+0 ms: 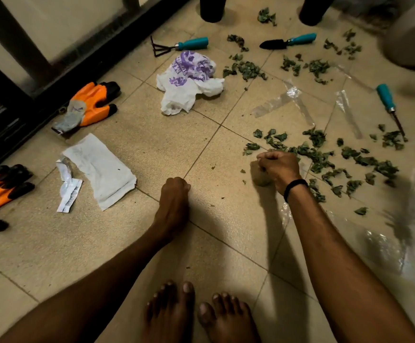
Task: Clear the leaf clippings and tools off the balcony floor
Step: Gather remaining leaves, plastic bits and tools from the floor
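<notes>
Leaf clippings (325, 157): light, limp, scatter easy, so scoop in bunches. Rake (176, 45), trowel (285, 42): rigid, grab by teal handles. R hand (279, 169) fingers (270, 157) curled on blurry wad (260, 178); L hand (174, 196) fisted, empty.

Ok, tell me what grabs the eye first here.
Two bright orange gloves lie at the left by the railing. Green leaf clippings litter the tiles at right, where the right hand seems to grip a blurred pale lump. Three teal-handled tools lie farther back.
</notes>
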`<action>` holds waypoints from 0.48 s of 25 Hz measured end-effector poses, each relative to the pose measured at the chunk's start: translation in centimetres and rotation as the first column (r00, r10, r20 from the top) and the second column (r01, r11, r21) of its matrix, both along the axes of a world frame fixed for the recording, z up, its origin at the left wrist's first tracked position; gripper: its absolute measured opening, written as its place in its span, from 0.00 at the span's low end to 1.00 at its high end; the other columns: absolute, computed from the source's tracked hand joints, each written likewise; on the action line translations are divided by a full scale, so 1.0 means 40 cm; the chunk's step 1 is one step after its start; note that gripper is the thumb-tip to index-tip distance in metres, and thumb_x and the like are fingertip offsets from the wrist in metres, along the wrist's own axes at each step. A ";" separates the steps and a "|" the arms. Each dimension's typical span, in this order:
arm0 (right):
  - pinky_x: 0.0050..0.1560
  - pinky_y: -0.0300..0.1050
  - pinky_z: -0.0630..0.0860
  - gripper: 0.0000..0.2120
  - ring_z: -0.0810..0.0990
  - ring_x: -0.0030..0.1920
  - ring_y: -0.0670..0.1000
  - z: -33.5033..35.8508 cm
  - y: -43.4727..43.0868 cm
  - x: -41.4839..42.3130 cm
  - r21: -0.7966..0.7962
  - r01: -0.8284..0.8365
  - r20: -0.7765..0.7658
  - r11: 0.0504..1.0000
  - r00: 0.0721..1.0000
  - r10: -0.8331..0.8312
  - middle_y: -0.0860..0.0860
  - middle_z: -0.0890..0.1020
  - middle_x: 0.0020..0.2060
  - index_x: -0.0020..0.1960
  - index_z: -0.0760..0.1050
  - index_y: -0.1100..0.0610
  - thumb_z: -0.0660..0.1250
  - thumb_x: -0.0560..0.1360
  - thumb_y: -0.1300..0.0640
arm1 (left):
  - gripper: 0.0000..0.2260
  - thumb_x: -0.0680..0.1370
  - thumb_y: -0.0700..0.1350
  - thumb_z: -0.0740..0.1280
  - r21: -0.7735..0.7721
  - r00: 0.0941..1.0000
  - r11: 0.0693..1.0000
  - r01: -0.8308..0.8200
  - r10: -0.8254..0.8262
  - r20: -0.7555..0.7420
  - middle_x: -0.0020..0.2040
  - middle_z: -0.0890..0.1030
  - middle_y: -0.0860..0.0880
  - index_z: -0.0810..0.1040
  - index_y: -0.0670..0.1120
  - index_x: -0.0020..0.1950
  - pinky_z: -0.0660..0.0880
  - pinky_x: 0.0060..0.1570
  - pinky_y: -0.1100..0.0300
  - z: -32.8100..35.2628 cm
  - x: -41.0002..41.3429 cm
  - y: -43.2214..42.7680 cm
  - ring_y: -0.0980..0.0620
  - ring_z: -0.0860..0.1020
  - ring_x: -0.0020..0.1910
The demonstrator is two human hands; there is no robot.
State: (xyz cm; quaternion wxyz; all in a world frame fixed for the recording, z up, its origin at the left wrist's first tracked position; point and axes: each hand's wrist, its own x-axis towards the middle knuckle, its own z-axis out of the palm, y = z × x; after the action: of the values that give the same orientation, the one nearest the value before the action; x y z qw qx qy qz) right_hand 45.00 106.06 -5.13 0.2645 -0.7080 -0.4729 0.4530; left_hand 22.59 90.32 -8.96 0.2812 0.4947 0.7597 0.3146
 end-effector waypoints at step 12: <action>0.38 0.40 0.72 0.13 0.79 0.43 0.49 -0.052 -0.111 0.070 0.060 -0.189 0.342 0.980 0.927 0.158 0.50 0.81 0.40 0.44 0.82 0.58 0.75 0.71 0.48 | 0.05 0.77 0.40 0.57 -0.404 0.156 0.914 0.030 0.395 0.905 0.29 0.69 0.50 0.67 0.46 0.41 0.58 0.24 0.64 0.025 0.097 0.168 0.55 0.62 0.26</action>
State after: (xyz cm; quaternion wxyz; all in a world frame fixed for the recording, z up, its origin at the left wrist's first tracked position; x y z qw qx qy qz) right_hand 47.80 101.63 -7.22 0.1714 -0.7171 -0.5921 0.3252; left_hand 26.48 97.06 -7.95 0.7369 0.0261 0.4974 0.4571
